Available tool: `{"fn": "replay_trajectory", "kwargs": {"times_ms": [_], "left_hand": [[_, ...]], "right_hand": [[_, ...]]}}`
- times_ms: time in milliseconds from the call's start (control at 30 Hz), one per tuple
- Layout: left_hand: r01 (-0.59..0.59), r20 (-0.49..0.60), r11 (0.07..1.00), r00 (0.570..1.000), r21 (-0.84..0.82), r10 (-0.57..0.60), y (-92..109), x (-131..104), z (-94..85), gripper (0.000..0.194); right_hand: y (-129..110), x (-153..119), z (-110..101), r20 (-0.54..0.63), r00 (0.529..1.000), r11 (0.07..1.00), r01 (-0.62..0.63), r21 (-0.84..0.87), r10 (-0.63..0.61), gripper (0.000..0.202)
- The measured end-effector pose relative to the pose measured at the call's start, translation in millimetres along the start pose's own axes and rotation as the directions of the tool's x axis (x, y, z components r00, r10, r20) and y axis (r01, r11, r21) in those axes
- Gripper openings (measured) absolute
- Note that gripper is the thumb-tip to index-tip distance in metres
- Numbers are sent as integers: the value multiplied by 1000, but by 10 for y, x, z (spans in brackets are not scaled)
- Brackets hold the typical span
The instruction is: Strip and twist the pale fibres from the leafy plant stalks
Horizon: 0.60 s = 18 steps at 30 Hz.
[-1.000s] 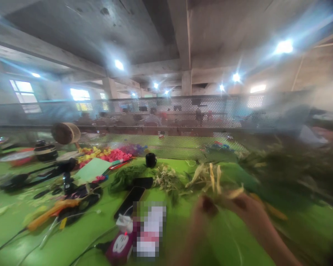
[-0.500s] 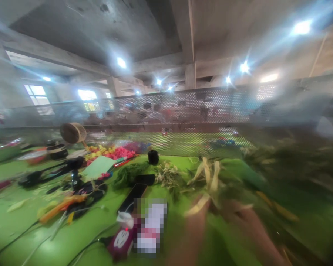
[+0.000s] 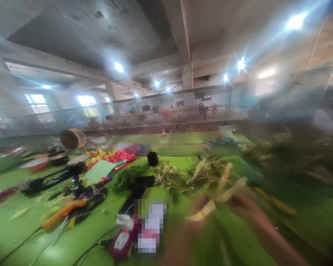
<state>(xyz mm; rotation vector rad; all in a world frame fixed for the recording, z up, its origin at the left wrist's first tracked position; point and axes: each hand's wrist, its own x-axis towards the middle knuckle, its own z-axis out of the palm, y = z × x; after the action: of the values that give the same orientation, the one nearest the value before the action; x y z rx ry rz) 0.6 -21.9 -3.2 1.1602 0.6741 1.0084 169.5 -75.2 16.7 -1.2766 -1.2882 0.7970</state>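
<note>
Reference item: the black phone (image 3: pixel 132 198) lying on the green table (image 3: pixel 5 225). The yellow leaf spray (image 3: pixel 227 183) is located right of the phone, between the left hand (image 3: pixel 199 202) and the right hand (image 3: pixel 243 207). Its strips diverge from a common base: one points away from the wearer, one away and rightward, one leftward and nearer, its long axis slanted across the left hand. Motion blur conceals both hands' fingers; grip cannot be determined. Beyond the phone: green foliage (image 3: pixel 127 177), black cup (image 3: pixel 152 159). Right of the phone and farther off: pale sprigs (image 3: pixel 168 175). Far right: a blurred foliage heap (image 3: pixel 291 162), bounding the right hand's outer side.
</note>
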Motion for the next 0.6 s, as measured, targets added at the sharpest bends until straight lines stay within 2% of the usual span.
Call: {"fn": "replay_trajectory", "kwargs": {"times_ms": [67,233,433,600], "left_hand": [[21,56,1000,998,21,-22,13,-4,46,29],[81,67,996,995,-33,-79,-30,-2,69,32],[24,23,979,1000,-205,-20,-57,-30,23,33],[-25,30,996,999,-81,28,-61,24,6,32]], "right_hand": [[-63,-13,-20,-9,998,994,-68,86,69,31],[-60,-32,54,-165,971,982,-159,98,173,30],[149,-25,199,-100,959,960,-253,119,265,34],[171,-5,184,-147,940,947,-288,143,308,32]]}}
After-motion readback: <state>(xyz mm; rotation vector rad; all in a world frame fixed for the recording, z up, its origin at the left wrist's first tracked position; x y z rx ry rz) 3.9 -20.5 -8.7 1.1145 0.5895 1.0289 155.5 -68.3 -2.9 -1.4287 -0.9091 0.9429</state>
